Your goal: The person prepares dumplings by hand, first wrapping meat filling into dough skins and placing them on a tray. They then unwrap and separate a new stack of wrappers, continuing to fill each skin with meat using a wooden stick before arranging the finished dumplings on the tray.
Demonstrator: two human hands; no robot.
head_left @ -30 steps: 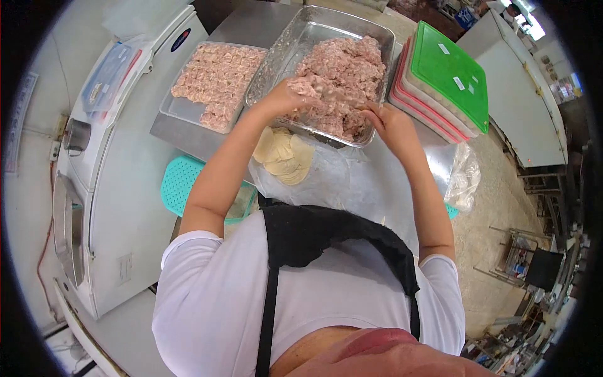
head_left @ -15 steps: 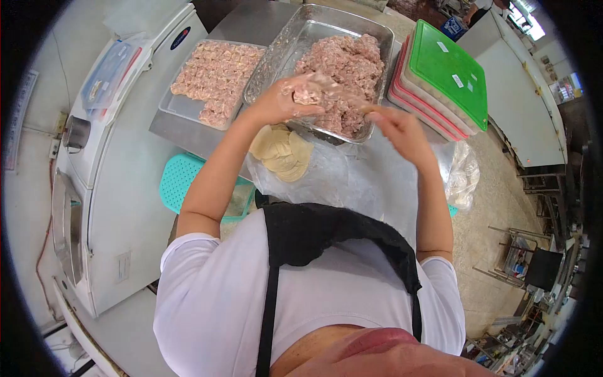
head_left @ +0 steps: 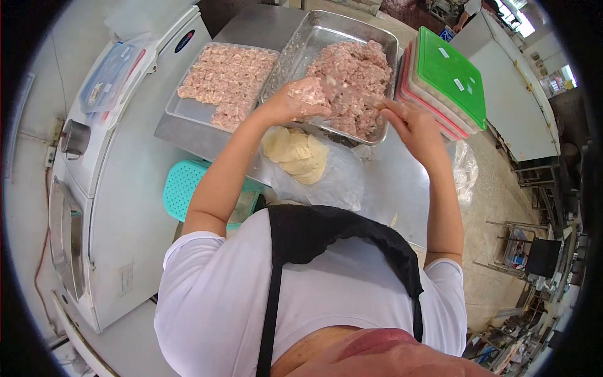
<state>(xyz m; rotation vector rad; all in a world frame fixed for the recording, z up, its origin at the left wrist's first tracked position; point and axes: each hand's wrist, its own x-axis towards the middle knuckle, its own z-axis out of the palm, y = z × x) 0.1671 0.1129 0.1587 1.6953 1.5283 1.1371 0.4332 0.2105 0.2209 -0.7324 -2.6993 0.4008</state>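
Ground meat sits in my left hand (head_left: 284,105), whose fingers curl round a meat-filled dumpling (head_left: 307,92); its wrapper is mostly covered. My right hand (head_left: 412,125) is closed on the handle of a spatula (head_left: 347,93), a flat metal blade that reaches left to the dumpling. Behind both hands stands a deep metal tray (head_left: 306,39) with a big mound of ground meat (head_left: 358,66). Nearer my body, a fanned stack of round dough wrappers (head_left: 298,157) rests on a plastic sheet (head_left: 342,179).
Left of the metal tray, a shallow tray (head_left: 188,113) carries rows of filled dumplings (head_left: 229,72). Stacked containers with a green lid (head_left: 449,75) stand at the right. A turquoise perforated basket (head_left: 182,188) is below the table's left edge, beside a white freezer (head_left: 135,188).
The spatula blade has come up against the filling in my left hand. Both hands sit slightly further right in view, and the whole scene has shifted a little with the camera.
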